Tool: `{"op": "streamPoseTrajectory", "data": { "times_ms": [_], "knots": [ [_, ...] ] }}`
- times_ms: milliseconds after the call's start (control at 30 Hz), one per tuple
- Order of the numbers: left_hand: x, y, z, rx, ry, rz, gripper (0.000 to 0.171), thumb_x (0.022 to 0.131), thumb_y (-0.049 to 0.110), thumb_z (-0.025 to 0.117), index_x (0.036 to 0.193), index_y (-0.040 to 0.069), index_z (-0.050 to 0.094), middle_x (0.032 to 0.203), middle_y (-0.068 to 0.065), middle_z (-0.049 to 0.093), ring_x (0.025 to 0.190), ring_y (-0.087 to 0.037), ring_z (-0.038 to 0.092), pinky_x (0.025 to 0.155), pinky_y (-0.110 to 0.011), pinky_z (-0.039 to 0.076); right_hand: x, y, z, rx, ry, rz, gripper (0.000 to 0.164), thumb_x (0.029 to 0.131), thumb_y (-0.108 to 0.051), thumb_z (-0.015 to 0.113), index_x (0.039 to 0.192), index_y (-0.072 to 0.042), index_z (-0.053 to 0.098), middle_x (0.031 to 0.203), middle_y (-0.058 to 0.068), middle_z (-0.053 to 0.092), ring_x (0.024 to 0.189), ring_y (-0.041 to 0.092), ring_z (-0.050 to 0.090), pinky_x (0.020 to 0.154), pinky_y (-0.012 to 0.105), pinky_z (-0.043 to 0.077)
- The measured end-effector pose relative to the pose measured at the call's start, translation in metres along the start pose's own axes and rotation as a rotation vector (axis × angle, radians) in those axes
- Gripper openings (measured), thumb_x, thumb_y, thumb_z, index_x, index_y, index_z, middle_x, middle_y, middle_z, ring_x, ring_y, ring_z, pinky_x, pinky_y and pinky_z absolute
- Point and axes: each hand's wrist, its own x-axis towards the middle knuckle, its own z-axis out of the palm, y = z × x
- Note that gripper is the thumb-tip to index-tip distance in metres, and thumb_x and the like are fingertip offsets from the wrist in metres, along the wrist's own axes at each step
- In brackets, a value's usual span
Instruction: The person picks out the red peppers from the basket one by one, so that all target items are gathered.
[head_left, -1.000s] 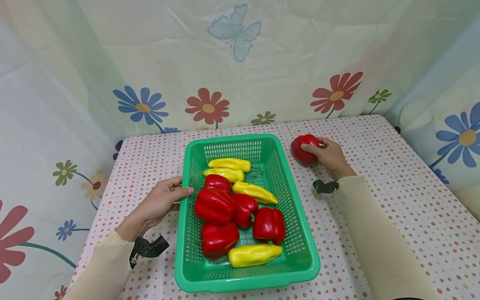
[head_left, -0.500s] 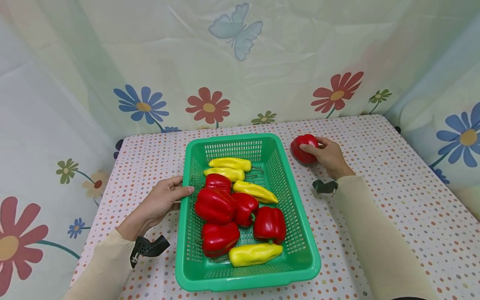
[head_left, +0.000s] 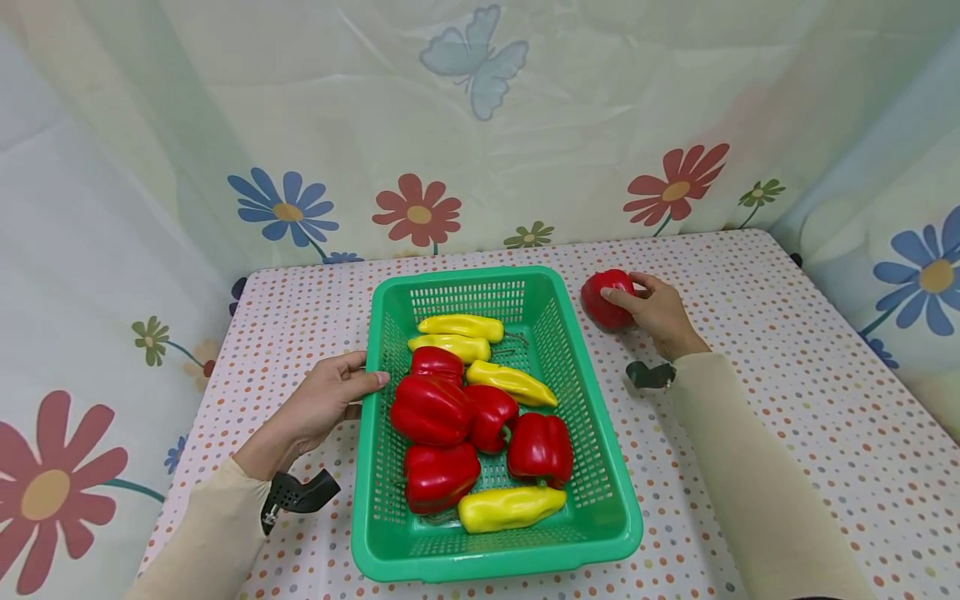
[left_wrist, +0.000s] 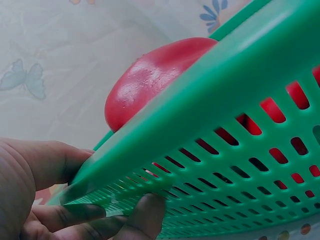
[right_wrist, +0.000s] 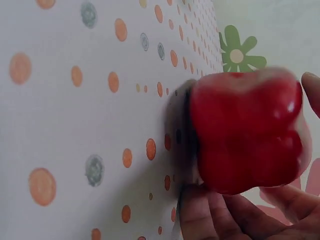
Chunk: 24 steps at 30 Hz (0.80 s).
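Note:
My left hand [head_left: 318, 408] grips the left side of a green plastic basket [head_left: 566, 333], thumb over the rim. In the left wrist view its fingers [left_wrist: 142, 217] lie against the slotted outer wall of the basket [left_wrist: 225, 100]. At the basket's far right, my right hand [head_left: 660, 315] holds a red bell pepper [head_left: 606, 298] low over the table. The right wrist view shows this red bell pepper [right_wrist: 245, 132] with fingers under its near side and the thumb above. Inside the basket lie several red bell peppers [head_left: 431, 410] and several long yellow peppers [head_left: 510, 510].
A table with a white dotted cloth [head_left: 810, 417] carries the basket. Behind it hangs a pale curtain [head_left: 337, 100] printed with flowers and a butterfly, and more of it runs along both sides.
Both hands, the basket and the red bell pepper stay where they were. Only the curtain on the left has shifted to the right.

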Motion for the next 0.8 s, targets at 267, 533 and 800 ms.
{"op": "streamPoseTrajectory", "data": {
  "times_ms": [267, 533, 800],
  "knots": [
    [0.0000, -0.0001, 0.0000, 0.000, -0.001, 0.004, 0.055, 0.107, 0.016, 0.059, 0.153, -0.009, 0.042, 0.127, -0.021, 0.070, 0.094, -0.019, 0.076, 0.081, -0.043, 0.065, -0.0002, -0.0002, -0.0017, -0.006, -0.020, -0.005, 0.093, 0.100, -0.044, 0.068, 0.168, -0.011, 0.015, 0.166, 0.026, 0.027, 0.147, 0.047, 0.031, 0.114, 0.058, 0.046],
    [-0.0007, -0.0004, -0.0010, 0.002, 0.004, -0.004, 0.054, 0.106, 0.016, 0.060, 0.152, -0.008, 0.043, 0.126, -0.021, 0.071, 0.095, -0.020, 0.077, 0.081, -0.043, 0.065, -0.0019, -0.0025, -0.0030, -0.022, -0.024, -0.016, 0.089, 0.104, -0.050, 0.059, 0.168, -0.010, 0.013, 0.168, 0.026, 0.025, 0.149, 0.049, 0.031, 0.118, 0.060, 0.040],
    [0.0008, -0.0003, -0.0008, 0.004, -0.002, 0.003, 0.053, 0.107, 0.017, 0.060, 0.152, -0.007, 0.044, 0.125, -0.020, 0.072, 0.094, -0.021, 0.077, 0.081, -0.043, 0.066, -0.0085, -0.0073, -0.0094, -0.055, -0.003, -0.053, 0.090, 0.103, -0.057, 0.053, 0.168, -0.011, 0.012, 0.170, 0.026, 0.019, 0.152, 0.050, 0.024, 0.118, 0.065, 0.038]
  ]
}}
